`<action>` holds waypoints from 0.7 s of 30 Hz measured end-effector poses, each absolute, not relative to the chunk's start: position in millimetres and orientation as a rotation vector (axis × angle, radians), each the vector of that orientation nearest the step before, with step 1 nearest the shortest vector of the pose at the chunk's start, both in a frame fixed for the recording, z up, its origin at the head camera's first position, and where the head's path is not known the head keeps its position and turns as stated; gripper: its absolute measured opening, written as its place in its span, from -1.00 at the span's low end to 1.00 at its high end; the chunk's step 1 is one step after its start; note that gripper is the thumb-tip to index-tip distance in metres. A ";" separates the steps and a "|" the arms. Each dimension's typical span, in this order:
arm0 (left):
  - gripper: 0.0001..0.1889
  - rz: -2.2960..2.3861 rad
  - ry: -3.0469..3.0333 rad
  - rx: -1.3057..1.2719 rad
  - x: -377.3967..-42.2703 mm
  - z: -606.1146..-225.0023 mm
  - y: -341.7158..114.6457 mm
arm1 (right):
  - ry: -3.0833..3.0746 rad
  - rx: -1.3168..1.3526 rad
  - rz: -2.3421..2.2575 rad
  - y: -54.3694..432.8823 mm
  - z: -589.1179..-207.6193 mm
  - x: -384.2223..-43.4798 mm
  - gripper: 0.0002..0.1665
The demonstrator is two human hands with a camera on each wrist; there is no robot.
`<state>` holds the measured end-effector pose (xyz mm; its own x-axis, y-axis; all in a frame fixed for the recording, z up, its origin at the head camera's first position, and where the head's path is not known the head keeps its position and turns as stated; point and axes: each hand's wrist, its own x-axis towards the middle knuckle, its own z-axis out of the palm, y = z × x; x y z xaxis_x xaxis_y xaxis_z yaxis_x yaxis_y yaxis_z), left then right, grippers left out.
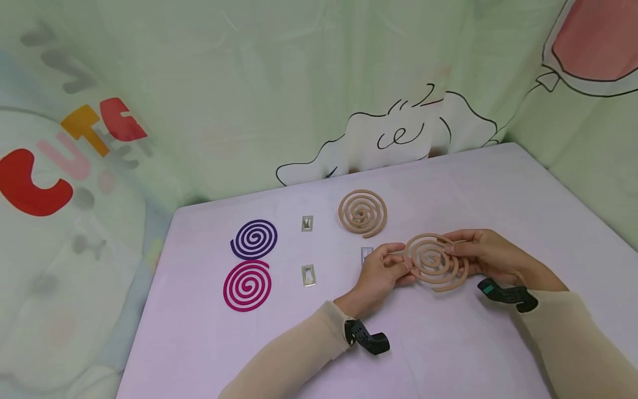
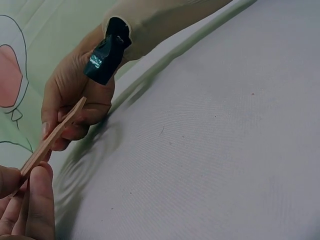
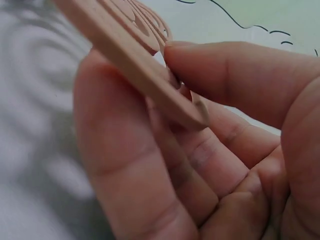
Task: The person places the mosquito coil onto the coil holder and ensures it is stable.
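Note:
Between both hands, raised off the table, is a tan mosquito coil (image 1: pixel 432 259), its spiral face toward the head camera. My left hand (image 1: pixel 379 274) pinches the left rim between thumb and fingers. On the opposite side my right hand (image 1: pixel 485 255) grips the coil, thumb on the upper face and fingers underneath. Seen edge-on in the left wrist view, the coil (image 2: pixel 51 141) is a thin tilted strip. The right wrist view shows the coil's outer band (image 3: pixel 130 70) close up between thumb and forefinger. Another tan coil (image 1: pixel 363 220) lies flat beyond the hands.
A purple coil (image 1: pixel 256 236) and a pink coil (image 1: pixel 247 286) lie at the left, edges close together. Small metal coil stands sit mid-table: one at the back (image 1: pixel 307 223), one nearer (image 1: pixel 308 275), and one (image 1: pixel 366 253) partly behind my left hand. A printed curtain (image 1: pixel 239 100) borders the table.

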<state>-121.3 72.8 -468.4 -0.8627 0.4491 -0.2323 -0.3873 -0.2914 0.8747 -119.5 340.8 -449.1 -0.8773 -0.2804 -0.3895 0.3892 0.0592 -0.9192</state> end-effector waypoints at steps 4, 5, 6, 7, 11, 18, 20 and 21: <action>-0.57 2.161 1.440 0.081 -119.7 -468.1 69.8 | 1.852 0.057 -1.890 338.1 -451.5 -121.2 -0.69; -0.57 2.155 1.431 0.079 -119.6 -467.8 69.1 | 1.841 0.044 -1.902 337.4 -452.1 -121.5 -0.68; -0.57 2.148 1.430 0.086 -119.4 -467.6 68.5 | 1.830 0.031 -1.915 336.8 -452.6 -121.8 -0.68; -0.57 2.142 1.430 0.093 -119.3 -467.4 68.0 | 1.822 0.019 -1.926 336.2 -453.0 -122.1 -0.67; -0.57 2.128 1.430 0.113 -119.0 -466.7 65.8 | 1.792 -0.002 -1.958 333.4 -454.3 -123.0 -0.67; -0.59 2.150 1.435 0.100 -118.7 -465.7 61.7 | 1.755 -0.077 -1.952 325.4 -456.3 -124.7 -0.64; -0.60 2.158 1.442 0.091 -118.6 -465.4 60.7 | 1.743 -0.099 -1.952 322.3 -457.0 -124.8 -0.61; -0.61 2.158 1.446 0.091 -118.4 -465.1 59.7 | 1.738 -0.113 -1.956 320.8 -457.6 -124.7 -0.61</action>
<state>-118.4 59.7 -465.1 -0.8543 0.4646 -0.2330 -0.3922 -0.2821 0.8756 -124.7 320.8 -457.6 -0.8630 -0.4262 -0.2713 0.3195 -0.0443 -0.9466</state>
